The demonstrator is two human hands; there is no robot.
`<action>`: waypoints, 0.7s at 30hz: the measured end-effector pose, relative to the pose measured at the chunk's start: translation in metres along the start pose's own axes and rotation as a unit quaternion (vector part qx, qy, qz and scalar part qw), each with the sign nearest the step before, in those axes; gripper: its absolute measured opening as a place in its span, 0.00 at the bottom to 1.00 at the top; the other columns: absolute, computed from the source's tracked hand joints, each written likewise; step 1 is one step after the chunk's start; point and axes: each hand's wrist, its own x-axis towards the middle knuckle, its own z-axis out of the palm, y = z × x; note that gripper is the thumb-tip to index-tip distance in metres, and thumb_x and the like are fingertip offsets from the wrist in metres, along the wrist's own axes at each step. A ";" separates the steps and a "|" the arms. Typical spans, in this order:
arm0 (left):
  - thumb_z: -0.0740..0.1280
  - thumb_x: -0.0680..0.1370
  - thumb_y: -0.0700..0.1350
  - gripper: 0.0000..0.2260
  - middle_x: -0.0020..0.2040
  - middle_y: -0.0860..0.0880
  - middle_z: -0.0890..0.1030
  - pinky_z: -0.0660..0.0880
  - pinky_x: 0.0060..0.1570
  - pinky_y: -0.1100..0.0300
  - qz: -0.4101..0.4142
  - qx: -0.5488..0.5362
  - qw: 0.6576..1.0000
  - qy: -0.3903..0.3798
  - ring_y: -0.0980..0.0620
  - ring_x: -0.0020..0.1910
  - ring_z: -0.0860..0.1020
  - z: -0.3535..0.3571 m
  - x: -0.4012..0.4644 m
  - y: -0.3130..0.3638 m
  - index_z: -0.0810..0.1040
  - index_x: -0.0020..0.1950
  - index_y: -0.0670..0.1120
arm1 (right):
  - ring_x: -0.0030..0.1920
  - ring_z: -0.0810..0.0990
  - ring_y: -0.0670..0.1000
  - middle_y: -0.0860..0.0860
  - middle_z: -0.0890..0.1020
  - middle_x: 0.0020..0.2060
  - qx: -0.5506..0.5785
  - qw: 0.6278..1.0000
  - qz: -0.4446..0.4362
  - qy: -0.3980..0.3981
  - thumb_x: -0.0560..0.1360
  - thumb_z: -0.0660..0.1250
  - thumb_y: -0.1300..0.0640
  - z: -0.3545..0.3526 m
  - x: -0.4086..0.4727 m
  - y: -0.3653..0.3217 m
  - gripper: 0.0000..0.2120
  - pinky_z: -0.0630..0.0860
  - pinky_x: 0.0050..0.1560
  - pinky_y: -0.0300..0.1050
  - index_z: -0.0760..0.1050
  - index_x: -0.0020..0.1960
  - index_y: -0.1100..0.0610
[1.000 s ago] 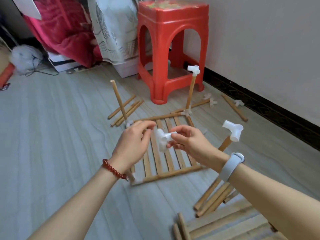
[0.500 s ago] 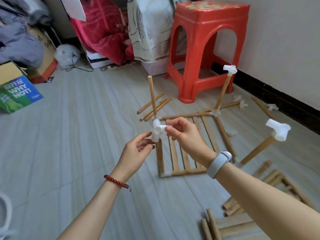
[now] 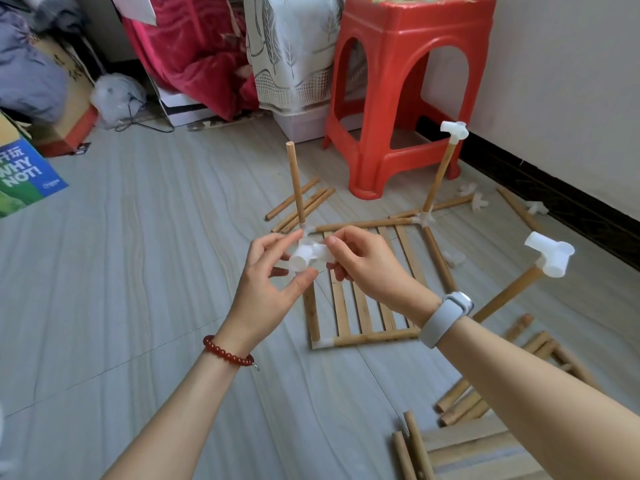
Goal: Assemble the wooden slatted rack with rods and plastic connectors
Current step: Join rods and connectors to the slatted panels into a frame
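Both hands hold one white plastic connector (image 3: pixel 307 257) in the air above the rack. My left hand (image 3: pixel 268 285) pinches it from the left between thumb and fingers, and my right hand (image 3: pixel 360 265) pinches its right end. Below lies the wooden slatted rack (image 3: pixel 367 306) flat on the floor, framed by rods. A bare upright rod (image 3: pixel 295 181) rises from its far left corner. Two more uprights carry white connectors: one at the far right corner (image 3: pixel 454 130), one at the near right (image 3: pixel 550 254).
A red plastic stool (image 3: pixel 398 91) stands behind the rack by the wall. Loose rods (image 3: pixel 304 202) lie left of the stool, spare connectors (image 3: pixel 479 202) to its right. More rods and slats (image 3: pixel 460 441) lie bottom right. A cardboard box (image 3: pixel 24 174) sits at the left.
The view has swung left and the box has come into sight. My left hand, apart from the connector half a second ago, now pinches it together with the right hand.
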 end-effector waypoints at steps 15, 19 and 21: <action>0.73 0.71 0.48 0.20 0.54 0.57 0.74 0.74 0.51 0.61 0.001 0.003 1.000 -0.020 0.60 0.54 0.75 0.001 -0.006 -0.007 0.73 0.60 0.61 | 0.30 0.77 0.41 0.51 0.78 0.36 0.015 1.000 0.021 0.013 0.80 0.58 0.56 0.002 0.003 0.014 0.08 0.72 0.32 0.33 0.74 0.48 0.59; 0.68 0.67 0.58 0.19 0.59 0.67 0.72 0.71 0.47 0.70 0.023 0.049 0.998 -0.039 0.61 0.53 0.74 0.004 -0.005 -0.005 0.70 0.56 0.65 | 0.35 0.80 0.47 0.55 0.79 0.41 0.095 0.994 0.043 -0.017 0.80 0.60 0.59 0.003 0.001 0.015 0.07 0.77 0.35 0.38 0.74 0.52 0.62; 0.71 0.66 0.59 0.19 0.55 0.68 0.74 0.71 0.47 0.70 0.021 0.055 0.998 -0.033 0.64 0.54 0.74 0.004 -0.006 -0.006 0.68 0.54 0.64 | 0.36 0.81 0.46 0.55 0.79 0.44 0.077 0.997 0.029 0.007 0.80 0.60 0.58 0.004 0.004 0.015 0.07 0.77 0.37 0.38 0.74 0.53 0.61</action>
